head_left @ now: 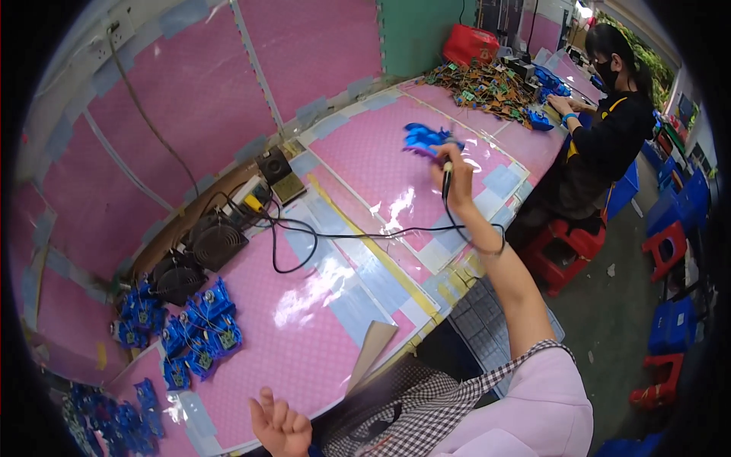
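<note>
My right hand (458, 183) reaches out over the far part of the bench, closed round the dark handle of a corded soldering iron (447, 174). At its fingertips is a blue plastic housing (426, 139), smeared by motion; whether the fingers grip it or it is in the air just beyond them I cannot tell. Low in the picture, by the bench's near edge, my left hand (283, 426) is palm up with loosely bent fingers and holds nothing. Several blue housings with small green circuit boards (202, 335) are grouped on the pink bench top (282, 320) to its upper left.
The iron's black cord (365, 234) crosses the bench from a power box (247, 194). Two black fans (217, 242) stand along the wall. More blue housings (114, 419) fill the lower left corner. A heap of wired boards (487, 87) lies far back, near a seated co-worker (609, 129).
</note>
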Action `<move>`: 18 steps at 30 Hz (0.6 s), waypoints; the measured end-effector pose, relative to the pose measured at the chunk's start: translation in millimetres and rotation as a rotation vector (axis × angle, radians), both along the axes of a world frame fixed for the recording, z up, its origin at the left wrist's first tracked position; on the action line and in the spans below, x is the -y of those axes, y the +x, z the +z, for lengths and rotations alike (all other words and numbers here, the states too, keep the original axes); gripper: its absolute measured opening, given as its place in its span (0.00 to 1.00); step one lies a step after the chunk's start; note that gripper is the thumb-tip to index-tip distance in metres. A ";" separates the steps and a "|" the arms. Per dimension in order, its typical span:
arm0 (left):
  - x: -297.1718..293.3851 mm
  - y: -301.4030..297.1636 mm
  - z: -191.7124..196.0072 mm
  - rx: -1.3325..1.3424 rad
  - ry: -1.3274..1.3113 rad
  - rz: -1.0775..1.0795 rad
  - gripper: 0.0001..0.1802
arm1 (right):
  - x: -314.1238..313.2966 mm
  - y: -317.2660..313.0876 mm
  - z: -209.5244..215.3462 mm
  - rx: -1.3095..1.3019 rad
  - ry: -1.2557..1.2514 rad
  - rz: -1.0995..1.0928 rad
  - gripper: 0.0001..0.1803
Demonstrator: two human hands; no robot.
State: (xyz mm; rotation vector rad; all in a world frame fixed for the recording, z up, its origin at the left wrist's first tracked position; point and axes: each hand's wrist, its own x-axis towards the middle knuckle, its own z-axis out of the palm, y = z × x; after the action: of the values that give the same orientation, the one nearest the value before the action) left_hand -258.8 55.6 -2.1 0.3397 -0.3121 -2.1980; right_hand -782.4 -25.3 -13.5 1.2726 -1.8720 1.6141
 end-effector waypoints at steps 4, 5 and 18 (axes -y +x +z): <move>17.1 -35.4 -0.9 0.887 -0.615 0.333 0.11 | -23.7 116.3 29.4 0.022 0.020 0.432 0.12; 18.4 -52.9 1.4 1.287 -0.827 0.492 0.09 | -28.9 142.6 38.4 0.039 0.047 0.504 0.13; 78.6 -128.7 -20.2 1.699 -1.368 0.479 0.17 | 26.5 50.6 16.3 -0.108 0.132 -0.034 0.12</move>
State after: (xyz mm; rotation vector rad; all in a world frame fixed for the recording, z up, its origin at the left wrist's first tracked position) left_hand -387.5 -23.0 -22.3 1.1619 -2.0997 -0.3661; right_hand -731.8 -51.8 2.8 1.3457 -1.9499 1.3955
